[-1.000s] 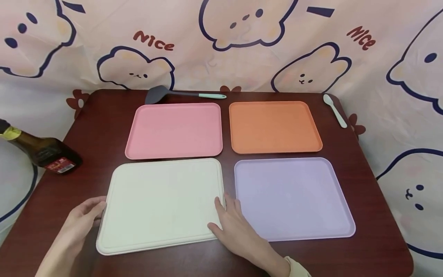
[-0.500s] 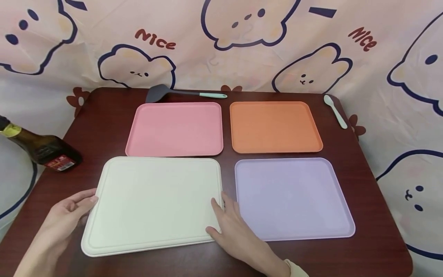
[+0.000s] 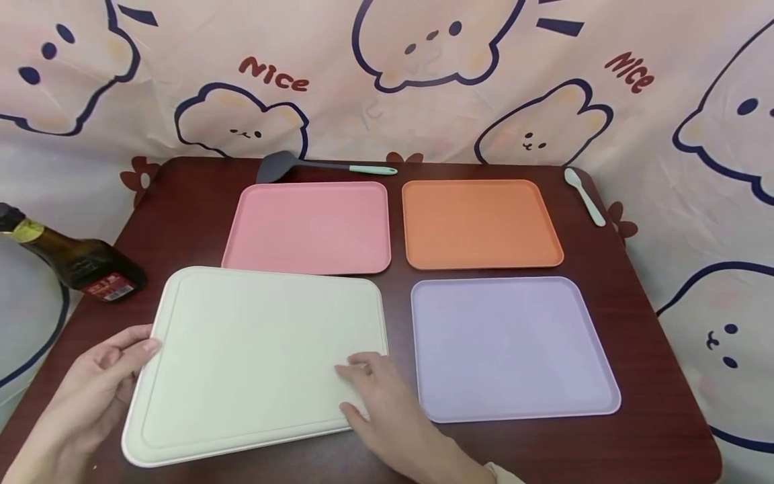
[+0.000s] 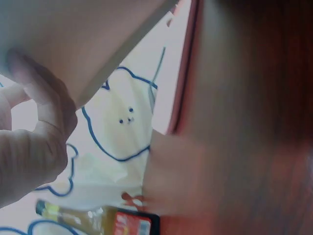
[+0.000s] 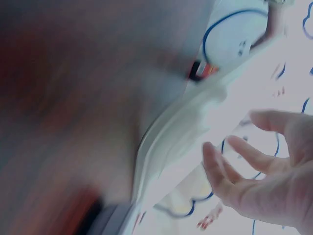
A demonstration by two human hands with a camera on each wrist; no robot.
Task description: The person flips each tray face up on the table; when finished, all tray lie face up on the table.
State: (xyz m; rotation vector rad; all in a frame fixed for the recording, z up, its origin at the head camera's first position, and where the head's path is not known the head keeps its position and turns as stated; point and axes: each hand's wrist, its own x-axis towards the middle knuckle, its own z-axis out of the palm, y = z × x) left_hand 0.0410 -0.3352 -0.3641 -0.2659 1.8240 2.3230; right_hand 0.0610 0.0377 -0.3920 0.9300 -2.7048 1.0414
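A cream-white tray [image 3: 254, 349] lies tilted at the front left, its left side raised over the dark table. My left hand [image 3: 93, 386] pinches its left edge, thumb on the top face and fingers underneath. In the left wrist view, the tray's underside [image 4: 93, 34] rises at a slant above the left hand's fingers [image 4: 41, 103]. Over the tray's right part hovers my right hand [image 3: 393, 413], fingers loosely bent. From the right wrist, that hand [image 5: 264, 181] appears with spread fingers and nothing in its grasp, beside the tray's face [image 5: 195, 117].
Behind the white tray lies a pink tray [image 3: 311, 228]; an orange tray [image 3: 484, 225] and a lilac tray [image 3: 514, 349] are to the right. A spatula [image 3: 326, 164] and a small spoon [image 3: 584, 196] lie along the back. A dark sauce bottle [image 3: 78, 259] stands at the left edge.
The white tray's left side has risen and shifted left with my left hand. My right hand has left the tray's right edge and moved left over its face.
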